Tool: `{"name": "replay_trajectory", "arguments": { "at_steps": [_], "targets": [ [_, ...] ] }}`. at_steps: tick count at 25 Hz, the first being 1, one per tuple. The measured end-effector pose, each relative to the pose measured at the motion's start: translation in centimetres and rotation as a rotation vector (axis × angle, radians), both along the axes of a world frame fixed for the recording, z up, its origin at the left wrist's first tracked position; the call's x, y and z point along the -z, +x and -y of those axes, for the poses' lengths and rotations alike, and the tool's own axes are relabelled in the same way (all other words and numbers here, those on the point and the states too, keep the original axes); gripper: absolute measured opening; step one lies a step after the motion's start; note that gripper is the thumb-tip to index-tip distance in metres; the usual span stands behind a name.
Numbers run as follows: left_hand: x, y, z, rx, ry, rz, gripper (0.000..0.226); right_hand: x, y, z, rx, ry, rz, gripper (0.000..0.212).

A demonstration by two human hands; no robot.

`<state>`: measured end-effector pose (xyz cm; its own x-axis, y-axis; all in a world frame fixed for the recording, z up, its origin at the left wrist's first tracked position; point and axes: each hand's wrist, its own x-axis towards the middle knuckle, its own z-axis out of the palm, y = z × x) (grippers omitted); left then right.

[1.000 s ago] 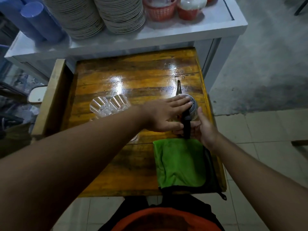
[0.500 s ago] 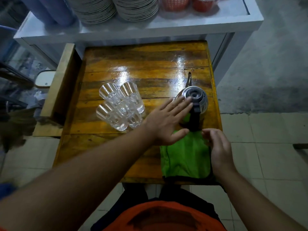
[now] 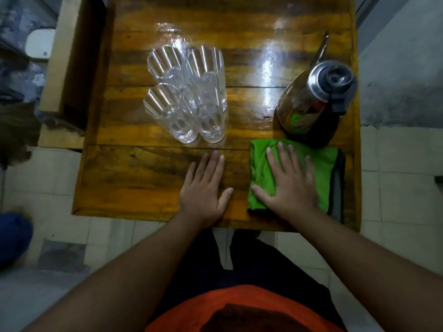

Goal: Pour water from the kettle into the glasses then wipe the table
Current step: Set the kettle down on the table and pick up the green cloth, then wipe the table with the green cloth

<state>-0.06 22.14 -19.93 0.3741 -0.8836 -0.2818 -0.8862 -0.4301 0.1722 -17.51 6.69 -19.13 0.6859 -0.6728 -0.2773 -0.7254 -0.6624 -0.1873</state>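
A shiny metal kettle (image 3: 314, 97) with a black handle and a thin spout stands at the right of the wooden table (image 3: 148, 178). Several clear ribbed glasses (image 3: 189, 94) are clustered at the table's middle left. A folded green cloth (image 3: 321, 164) lies at the near right, just in front of the kettle. My right hand (image 3: 290, 180) rests flat on the cloth, fingers spread. My left hand (image 3: 206, 188) lies flat on the bare wood beside the cloth, holding nothing.
A wooden bench or rail (image 3: 64, 75) runs along the table's left side. Tiled floor (image 3: 395, 188) surrounds the table, with rough concrete (image 3: 398, 68) at the far right. A blue object (image 3: 12, 236) sits on the floor at the left.
Both hands have left the kettle and pulled back to the near edge; the right one now lies on the cloth, the left on the wood. My view has tilted down.
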Motion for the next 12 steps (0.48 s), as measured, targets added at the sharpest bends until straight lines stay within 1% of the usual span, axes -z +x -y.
{"name": "replay_trajectory", "arguments": {
  "at_steps": [2, 4, 7, 9, 12],
  "targets": [
    [0.6, -0.1, 0.0, -0.004, -0.031, 0.008, 0.079, 0.3, 1.6, -0.7, 0.09, -0.036, 0.017, 0.092],
    [0.7, -0.1, 0.1, -0.007, -0.062, 0.005, 0.079, 0.4, 1.9, -1.7, 0.105, -0.044, 0.033, 0.087],
    [0.9, 0.0, -0.1, -0.014, -0.098, 0.0, 0.079, 0.4, -0.2, -3.8, -0.042, -0.003, 0.048, 0.081],
    [0.9, 0.0, -0.3, -0.013, -0.108, -0.007, 0.079, 0.4, -1.8, -4.7, -0.079, 0.039, 0.046, 0.078],
    [1.0, 0.2, -0.3, -0.007, -0.11, -0.008, 0.079, 0.4, 0.1, -3.9, 0.041, 0.056, 0.039, 0.076]
  ]
}}
